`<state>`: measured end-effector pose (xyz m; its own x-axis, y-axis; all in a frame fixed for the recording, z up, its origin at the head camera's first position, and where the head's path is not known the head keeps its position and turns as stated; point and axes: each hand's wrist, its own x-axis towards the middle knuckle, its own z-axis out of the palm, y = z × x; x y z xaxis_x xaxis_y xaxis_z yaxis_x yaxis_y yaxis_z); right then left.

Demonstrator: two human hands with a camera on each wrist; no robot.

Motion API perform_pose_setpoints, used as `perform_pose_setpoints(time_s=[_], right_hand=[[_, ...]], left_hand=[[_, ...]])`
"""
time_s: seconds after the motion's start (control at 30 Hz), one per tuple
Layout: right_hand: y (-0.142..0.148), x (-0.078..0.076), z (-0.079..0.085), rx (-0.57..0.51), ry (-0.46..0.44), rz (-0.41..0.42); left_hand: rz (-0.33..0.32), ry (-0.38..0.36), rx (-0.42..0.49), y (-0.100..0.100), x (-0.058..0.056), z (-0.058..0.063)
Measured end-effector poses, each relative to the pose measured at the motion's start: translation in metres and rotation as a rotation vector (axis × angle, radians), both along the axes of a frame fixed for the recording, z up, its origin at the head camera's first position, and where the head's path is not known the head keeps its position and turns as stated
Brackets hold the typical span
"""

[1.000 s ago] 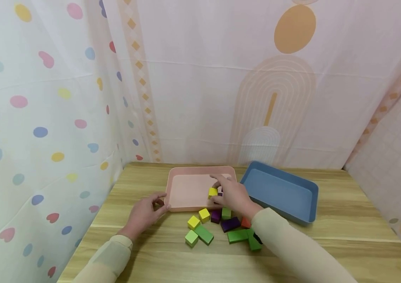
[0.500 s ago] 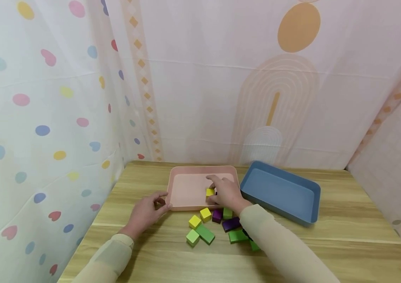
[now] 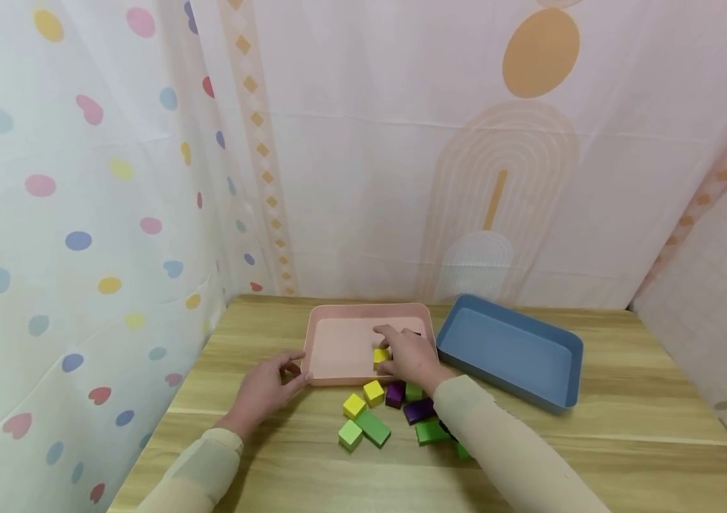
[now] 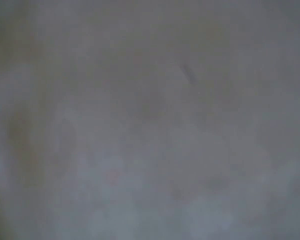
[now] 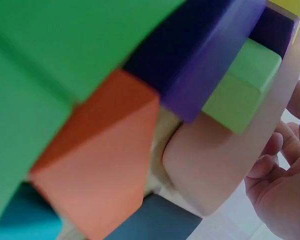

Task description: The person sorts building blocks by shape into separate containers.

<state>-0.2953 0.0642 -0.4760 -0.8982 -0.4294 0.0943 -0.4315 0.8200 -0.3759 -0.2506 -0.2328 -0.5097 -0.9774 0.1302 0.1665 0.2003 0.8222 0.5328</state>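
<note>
In the head view, my right hand [image 3: 410, 355] reaches into the pink tray [image 3: 338, 310], its thumb and fingers around a yellow cube [image 3: 380, 358] near the tray's front right. A dark bit of another block shows just behind the knuckles. The right wrist view has the curled fingers [image 5: 285, 185] beyond the tray's wall; their tips are partly hidden. My left hand [image 3: 264, 390] rests at the tray's left side, its thumb and a finger touching the rim near the front left corner. The left wrist view is only a dim blur.
Several blocks lie before the tray: yellow cubes [image 3: 354, 406], a light green cube [image 3: 350, 434], a green block [image 3: 373, 428], a purple cube [image 3: 395, 394] and a purple block [image 3: 419, 410]. An orange block [image 5: 105, 155] sits near my right wrist. A blue tray [image 3: 511, 356] stands right.
My right hand has shifted slightly left within the pink tray with the yellow cube, then stayed nearly in place. My left hand has kept its spot at the rim.
</note>
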Motion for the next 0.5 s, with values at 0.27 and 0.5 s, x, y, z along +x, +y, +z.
perform_pose_setpoints(time_s=[0.27, 0.5], right_hand=[[0.017, 0.017, 0.007, -0.117, 0.023, 0.184], [0.020, 0.029, 0.005, -0.088, -0.053, 0.342]], left_hand=[[-0.011, 0.019, 0.002, 0.000, 0.002, 0.002], [-0.012, 0.017, 0.006, 0.000, 0.002, 0.002]])
